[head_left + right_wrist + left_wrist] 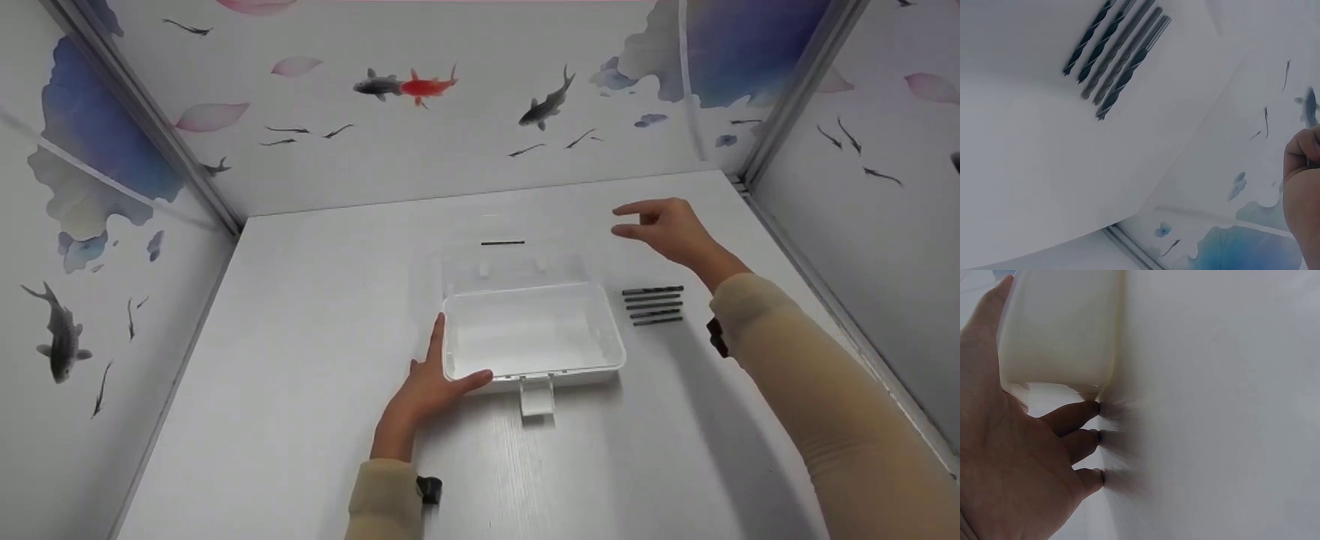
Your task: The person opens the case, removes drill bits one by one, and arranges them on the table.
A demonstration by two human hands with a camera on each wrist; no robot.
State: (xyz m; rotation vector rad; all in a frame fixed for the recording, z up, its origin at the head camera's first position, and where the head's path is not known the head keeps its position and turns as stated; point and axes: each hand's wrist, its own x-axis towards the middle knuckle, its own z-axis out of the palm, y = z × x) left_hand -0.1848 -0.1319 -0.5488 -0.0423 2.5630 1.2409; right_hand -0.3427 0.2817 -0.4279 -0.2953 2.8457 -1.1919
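A white plastic box (532,330) stands on the table with its clear lid (517,266) folded back. My left hand (427,390) rests against its front-left corner, forefinger straight along the left wall and thumb along the front rim. In the left wrist view, the other fingertips touch the table beside the box (1061,326). Up and to the right, my right hand (671,229) hovers with a gap between thumb and forefinger and nothing visible in it. Nearest below it, several dark drill bits (654,305) lie in a row; the right wrist view shows their spiral flutes.
One thin dark bit (502,243) lies apart behind the box, overlapping the clear lid's area. A white latch (536,397) hangs out from the box front. Panels printed with fish (551,101) wall in the white table (315,300) at the back and sides.
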